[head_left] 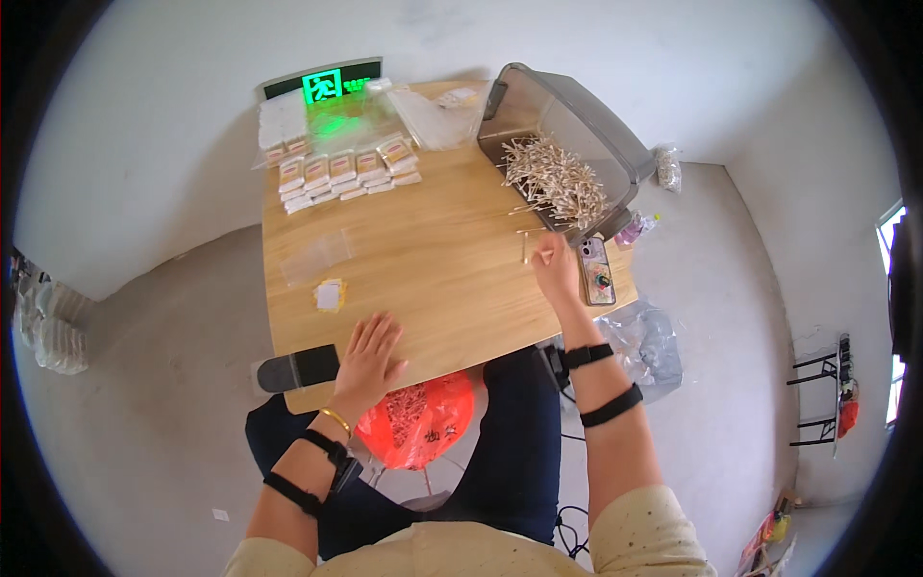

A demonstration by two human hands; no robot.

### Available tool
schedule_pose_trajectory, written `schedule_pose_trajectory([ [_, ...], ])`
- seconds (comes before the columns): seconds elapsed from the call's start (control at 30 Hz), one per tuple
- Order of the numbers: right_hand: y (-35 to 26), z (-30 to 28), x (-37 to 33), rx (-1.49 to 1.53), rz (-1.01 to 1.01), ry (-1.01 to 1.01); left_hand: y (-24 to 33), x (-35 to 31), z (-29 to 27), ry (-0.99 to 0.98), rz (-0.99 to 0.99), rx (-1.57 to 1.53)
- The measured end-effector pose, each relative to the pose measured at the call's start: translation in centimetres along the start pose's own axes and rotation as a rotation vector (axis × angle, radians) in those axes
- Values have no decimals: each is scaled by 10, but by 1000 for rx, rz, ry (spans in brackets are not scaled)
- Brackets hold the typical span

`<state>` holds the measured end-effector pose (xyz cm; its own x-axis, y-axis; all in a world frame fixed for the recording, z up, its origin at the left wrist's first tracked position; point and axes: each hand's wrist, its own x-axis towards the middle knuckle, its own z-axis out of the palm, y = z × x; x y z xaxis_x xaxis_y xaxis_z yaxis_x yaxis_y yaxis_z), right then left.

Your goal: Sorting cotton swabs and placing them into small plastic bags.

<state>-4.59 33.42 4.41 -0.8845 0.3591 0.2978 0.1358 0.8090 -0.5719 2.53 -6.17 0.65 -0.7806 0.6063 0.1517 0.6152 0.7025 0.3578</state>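
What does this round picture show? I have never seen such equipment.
No robot: one person works bare-handed. A fisheye camera on the head looks down, bending straight edges. Black straps circle both forearms. The left hand lies open at the near edge of the wooden table. The right hand is curled beside a few loose swabs; whether it holds one is unclear. Beyond it, a grey bin contains many cotton swabs; a phone lies nearby. Small packs are stacked at the table's far left.

Green-lit exit sign (323, 87) by a white wall (433, 38), face-down phone (593, 258), small white patch (220, 514) on grey floor (726, 375)
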Motion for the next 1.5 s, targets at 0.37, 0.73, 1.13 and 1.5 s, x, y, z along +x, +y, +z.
schedule_pose_trajectory([
  [0.37,33,6,137,-989,185,-155,5,5,-12,-40,-39,-39],
  [0.73,25,19,121,-887,-121,-113,4,4,-11,-34,-29,-35],
  [1.13,-108,85,11,-494,-388,-370,4,6,-8,-50,-25,-7],
  [1.5,1,-5,-41,-154,-146,-173,3,0,-7,-73,-44,3],
])
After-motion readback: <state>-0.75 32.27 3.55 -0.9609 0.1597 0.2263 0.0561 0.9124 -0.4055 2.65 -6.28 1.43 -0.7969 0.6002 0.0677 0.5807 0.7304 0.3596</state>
